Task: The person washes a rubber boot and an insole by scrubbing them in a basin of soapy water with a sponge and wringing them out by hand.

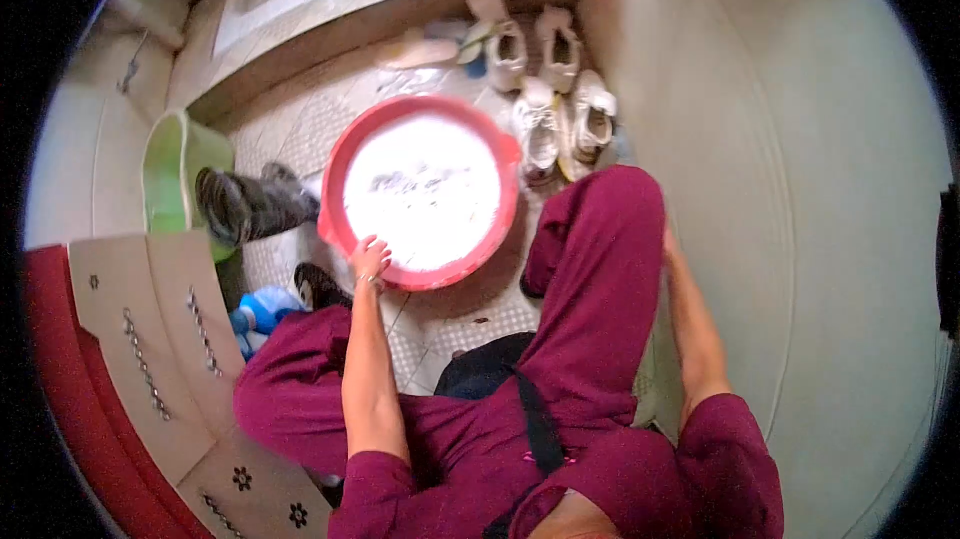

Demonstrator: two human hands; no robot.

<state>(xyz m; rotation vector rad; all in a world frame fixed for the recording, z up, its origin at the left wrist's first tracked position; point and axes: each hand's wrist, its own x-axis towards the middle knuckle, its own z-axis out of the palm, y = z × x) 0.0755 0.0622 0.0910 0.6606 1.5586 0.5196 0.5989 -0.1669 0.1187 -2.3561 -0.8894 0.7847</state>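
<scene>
A round red basin (505,184) stands on the tiled floor in front of me, filled with white foam (425,209) that has a few dark specks in it. My left hand (371,257) is at the basin's near left rim, its fingers apart and lying over the edge, with nothing visible in them. On the right, my right forearm reaches down beside my raised knee, and that hand is hidden behind the leg and against the wall side. Dark boots (255,207) lie just left of the basin.
Several white shoes (540,129) stand beyond the basin to the right. A green bin (172,174) is at the left, near a blue-and-white container (270,307) and a cabinet (160,339). A raised ledge (290,59) crosses the back. The pale wall (780,169) rises on the right.
</scene>
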